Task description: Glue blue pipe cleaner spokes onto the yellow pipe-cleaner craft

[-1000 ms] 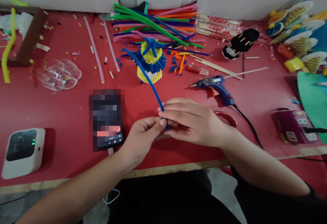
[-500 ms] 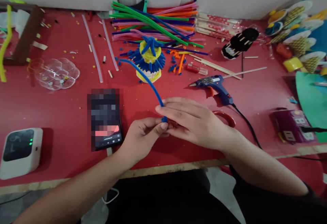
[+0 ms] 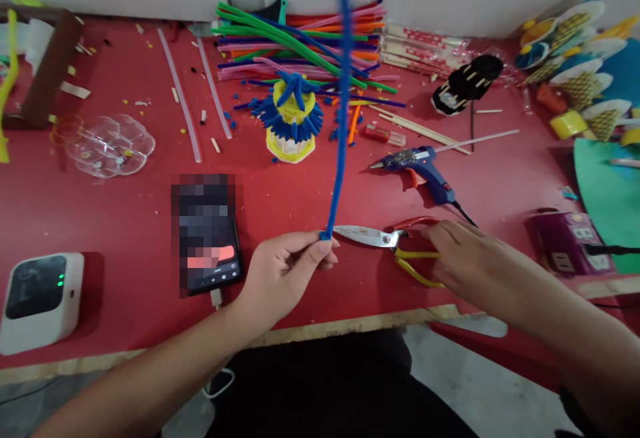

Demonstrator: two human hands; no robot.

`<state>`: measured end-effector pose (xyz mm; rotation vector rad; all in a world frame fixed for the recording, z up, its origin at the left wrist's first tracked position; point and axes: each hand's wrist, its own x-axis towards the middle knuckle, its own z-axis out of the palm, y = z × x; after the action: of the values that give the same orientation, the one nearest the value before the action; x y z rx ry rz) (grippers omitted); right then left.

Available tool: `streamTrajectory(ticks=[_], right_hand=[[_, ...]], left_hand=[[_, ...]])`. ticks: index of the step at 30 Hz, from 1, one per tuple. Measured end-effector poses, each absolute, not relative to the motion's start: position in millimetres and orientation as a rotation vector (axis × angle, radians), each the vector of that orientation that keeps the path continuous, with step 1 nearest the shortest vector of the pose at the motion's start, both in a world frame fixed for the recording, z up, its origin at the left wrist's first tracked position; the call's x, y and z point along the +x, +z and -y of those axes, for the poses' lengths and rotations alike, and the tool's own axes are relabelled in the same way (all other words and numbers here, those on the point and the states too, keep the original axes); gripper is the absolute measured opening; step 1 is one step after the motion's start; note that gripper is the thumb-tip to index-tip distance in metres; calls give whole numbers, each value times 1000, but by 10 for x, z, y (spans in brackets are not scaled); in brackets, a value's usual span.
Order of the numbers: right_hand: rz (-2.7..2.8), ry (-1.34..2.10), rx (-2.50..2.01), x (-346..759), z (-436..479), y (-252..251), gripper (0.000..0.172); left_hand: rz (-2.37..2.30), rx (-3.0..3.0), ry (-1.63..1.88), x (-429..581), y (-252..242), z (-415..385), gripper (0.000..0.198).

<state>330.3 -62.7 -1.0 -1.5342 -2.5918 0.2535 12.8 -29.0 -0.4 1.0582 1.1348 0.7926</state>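
My left hand [image 3: 287, 271] pinches the lower end of a blue pipe cleaner [image 3: 339, 151] between thumb and fingers. A small curled blue bit shows at the pinch, and the long part stands up past the top of the view. My right hand [image 3: 463, 255] is closed around the handles of a pair of scissors [image 3: 367, 235], one handle red and one yellow. The blades lie low over the table and point left, their tips close to my left fingertips. Beyond the hands stands a small blue and yellow pipe-cleaner tower [image 3: 293, 118] on a pale base.
A glue gun [image 3: 417, 165] lies right of centre, its cord trailing behind my right hand. Left are a phone [image 3: 210, 238], a white device [image 3: 43, 301] and a clear flower-shaped tray [image 3: 113, 148]. Pipe cleaners [image 3: 295, 45] are heaped at the back, near a black tower [image 3: 467, 85].
My right hand has left the pipe cleaner, moved right and taken hold of the scissors. The pipe cleaner, bent to the left before, now stands upright. My left hand has hardly moved.
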Motion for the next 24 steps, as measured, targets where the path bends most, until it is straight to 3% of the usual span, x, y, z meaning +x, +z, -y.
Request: streamTrajectory(ticks=[7,12,15,24], right_hand=[[2759,288,-1570,3436,517,-117,6],[2551,384,-1677,3245,645,-55,21],[2513,538,-1725,3070,677,68,31],[2537,1061,-1734,2948,493,320,37]], left_hand=[[-1128,1147,813,113,-2,263,25],[-1121,1147,802,97,-6,261,23],[-1117,1145,817,107,-12,267,22],[-1093,1183,905,120,-71,293,16]])
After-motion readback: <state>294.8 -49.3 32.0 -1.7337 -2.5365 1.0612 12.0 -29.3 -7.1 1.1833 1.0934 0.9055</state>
